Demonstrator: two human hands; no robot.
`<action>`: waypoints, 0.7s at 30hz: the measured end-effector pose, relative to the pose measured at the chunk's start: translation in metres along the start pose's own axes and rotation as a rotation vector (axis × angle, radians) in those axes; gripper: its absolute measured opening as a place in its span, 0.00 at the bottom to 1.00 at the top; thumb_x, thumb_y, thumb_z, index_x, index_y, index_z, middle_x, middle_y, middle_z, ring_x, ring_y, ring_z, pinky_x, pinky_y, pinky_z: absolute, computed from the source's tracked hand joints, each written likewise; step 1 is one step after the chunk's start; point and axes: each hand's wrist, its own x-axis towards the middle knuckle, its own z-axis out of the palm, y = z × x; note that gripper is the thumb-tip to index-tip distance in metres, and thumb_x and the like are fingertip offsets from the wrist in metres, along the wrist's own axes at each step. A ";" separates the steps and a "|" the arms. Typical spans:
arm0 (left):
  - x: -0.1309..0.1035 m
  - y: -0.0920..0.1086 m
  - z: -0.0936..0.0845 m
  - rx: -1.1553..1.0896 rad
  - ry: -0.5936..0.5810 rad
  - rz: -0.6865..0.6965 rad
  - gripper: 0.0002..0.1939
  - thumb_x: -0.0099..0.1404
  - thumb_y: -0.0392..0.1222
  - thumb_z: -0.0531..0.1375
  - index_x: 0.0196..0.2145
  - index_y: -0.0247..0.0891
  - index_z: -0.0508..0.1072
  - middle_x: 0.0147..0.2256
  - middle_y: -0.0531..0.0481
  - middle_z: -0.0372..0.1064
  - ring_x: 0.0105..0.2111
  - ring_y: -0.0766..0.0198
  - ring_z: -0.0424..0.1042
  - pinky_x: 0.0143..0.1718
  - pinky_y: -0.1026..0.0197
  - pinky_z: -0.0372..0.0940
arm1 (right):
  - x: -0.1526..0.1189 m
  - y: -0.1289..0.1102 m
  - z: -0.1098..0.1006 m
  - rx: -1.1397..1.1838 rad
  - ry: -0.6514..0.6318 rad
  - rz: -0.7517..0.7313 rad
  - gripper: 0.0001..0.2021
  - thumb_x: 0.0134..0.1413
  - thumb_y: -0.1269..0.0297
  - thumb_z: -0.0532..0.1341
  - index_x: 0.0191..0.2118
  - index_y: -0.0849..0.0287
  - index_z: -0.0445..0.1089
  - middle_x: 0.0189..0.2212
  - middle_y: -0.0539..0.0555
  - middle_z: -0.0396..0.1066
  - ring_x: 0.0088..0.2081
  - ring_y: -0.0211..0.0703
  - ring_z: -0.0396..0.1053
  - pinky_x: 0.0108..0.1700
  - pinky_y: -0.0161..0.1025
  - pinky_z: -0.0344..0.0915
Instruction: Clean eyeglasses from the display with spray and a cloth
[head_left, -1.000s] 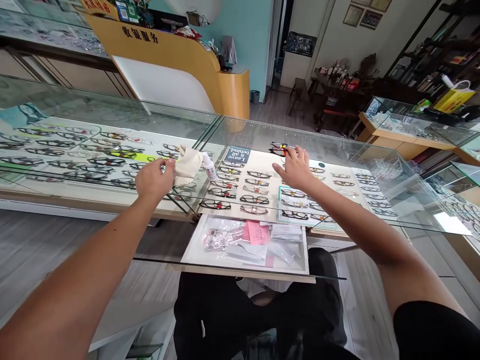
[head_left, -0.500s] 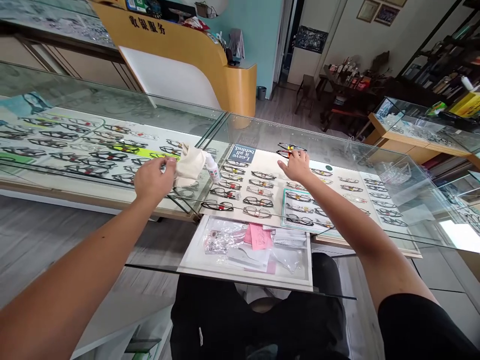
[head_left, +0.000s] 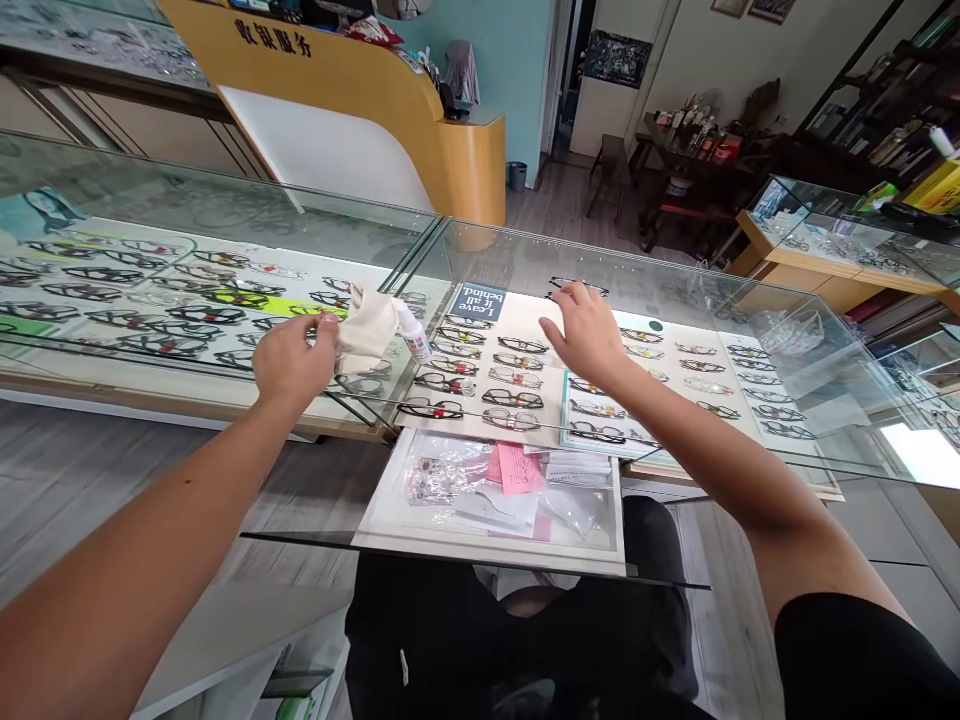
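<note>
"Where do the hands stand, with the drawer [head_left: 616, 515] as the clock's centre?"

"Apart. The left hand [head_left: 289, 360] pinches the cloth [head_left: 366, 335] toward half past ten. The right hand [head_left: 589, 335] is at one o'clock, fingers bent by the glasses [head_left: 580, 285]; I can't tell whether they grip anything."

"And the bottle [head_left: 415, 335]?"

"Eleven o'clock, just beside the cloth, on the bench [head_left: 187, 400]."

"So what could go wrong?"

"A careless tug at the cloth could tip the bottle, I'd say. It looks narrow, and the glass looks slick."

"And the glasses?"

"Fingertips could nudge them toward twelve, maybe over the far edge, or smudge a lens."
</note>
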 end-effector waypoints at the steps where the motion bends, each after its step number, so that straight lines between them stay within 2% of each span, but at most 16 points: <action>1: 0.000 0.000 0.000 0.005 -0.005 -0.003 0.29 0.75 0.60 0.47 0.50 0.39 0.81 0.45 0.36 0.79 0.46 0.44 0.73 0.48 0.48 0.65 | -0.019 -0.015 -0.012 0.035 -0.007 -0.052 0.25 0.78 0.56 0.48 0.67 0.64 0.70 0.65 0.68 0.72 0.60 0.61 0.71 0.60 0.51 0.67; 3: -0.001 0.001 -0.001 0.011 -0.013 -0.010 0.29 0.76 0.60 0.47 0.49 0.39 0.81 0.44 0.37 0.78 0.45 0.45 0.72 0.48 0.49 0.64 | -0.061 -0.043 -0.026 0.080 -0.144 -0.155 0.22 0.79 0.58 0.46 0.58 0.58 0.75 0.51 0.63 0.81 0.47 0.54 0.78 0.45 0.44 0.68; 5: -0.001 0.002 -0.002 0.018 -0.021 -0.011 0.28 0.76 0.59 0.47 0.49 0.38 0.81 0.43 0.37 0.78 0.45 0.46 0.72 0.48 0.50 0.63 | -0.101 -0.065 -0.021 0.097 -0.357 -0.322 0.19 0.78 0.61 0.48 0.49 0.56 0.76 0.39 0.59 0.82 0.38 0.50 0.77 0.36 0.41 0.63; 7: -0.001 0.003 -0.001 0.023 -0.023 -0.009 0.28 0.76 0.58 0.48 0.49 0.37 0.81 0.43 0.37 0.78 0.45 0.47 0.71 0.48 0.50 0.63 | -0.131 -0.076 0.003 0.116 -0.513 -0.447 0.18 0.78 0.63 0.48 0.47 0.57 0.76 0.34 0.57 0.82 0.33 0.48 0.76 0.32 0.40 0.58; 9: -0.001 0.004 -0.001 0.026 -0.016 -0.010 0.27 0.76 0.57 0.48 0.50 0.37 0.81 0.44 0.37 0.78 0.45 0.47 0.71 0.48 0.50 0.63 | -0.143 -0.077 0.038 0.127 -0.613 -0.452 0.15 0.76 0.63 0.51 0.48 0.57 0.76 0.33 0.57 0.83 0.32 0.48 0.76 0.33 0.40 0.58; 11: -0.001 0.004 -0.001 0.021 -0.006 -0.012 0.27 0.76 0.56 0.49 0.50 0.37 0.81 0.45 0.37 0.78 0.46 0.47 0.72 0.48 0.51 0.63 | -0.135 -0.070 0.075 0.144 -0.633 -0.306 0.13 0.75 0.59 0.56 0.46 0.56 0.77 0.36 0.57 0.84 0.36 0.49 0.78 0.36 0.40 0.60; 12: -0.002 0.005 -0.001 0.016 -0.003 -0.012 0.26 0.76 0.56 0.50 0.50 0.37 0.81 0.46 0.37 0.79 0.46 0.47 0.72 0.49 0.51 0.63 | -0.124 -0.065 0.091 0.141 -0.627 -0.250 0.13 0.74 0.58 0.56 0.46 0.55 0.78 0.38 0.57 0.85 0.38 0.49 0.79 0.38 0.40 0.62; 14: -0.003 0.006 -0.002 0.000 0.000 -0.013 0.26 0.77 0.55 0.49 0.51 0.37 0.81 0.46 0.38 0.79 0.48 0.48 0.72 0.50 0.51 0.62 | -0.094 -0.052 0.117 0.130 -0.584 -0.147 0.16 0.77 0.57 0.53 0.51 0.54 0.78 0.43 0.58 0.85 0.43 0.50 0.80 0.42 0.40 0.64; 18: -0.005 0.006 -0.004 -0.020 0.013 0.014 0.27 0.79 0.53 0.48 0.51 0.37 0.82 0.48 0.37 0.80 0.49 0.48 0.73 0.51 0.51 0.63 | -0.026 -0.024 0.150 0.093 -0.456 0.113 0.25 0.80 0.56 0.44 0.63 0.55 0.74 0.50 0.63 0.84 0.48 0.53 0.80 0.44 0.43 0.65; 21: -0.007 0.006 -0.005 -0.026 0.022 0.035 0.27 0.79 0.54 0.48 0.51 0.37 0.83 0.49 0.38 0.81 0.49 0.48 0.74 0.51 0.51 0.64 | 0.014 -0.004 0.170 0.086 -0.367 0.258 0.27 0.80 0.57 0.43 0.68 0.54 0.72 0.56 0.65 0.81 0.54 0.55 0.77 0.48 0.44 0.65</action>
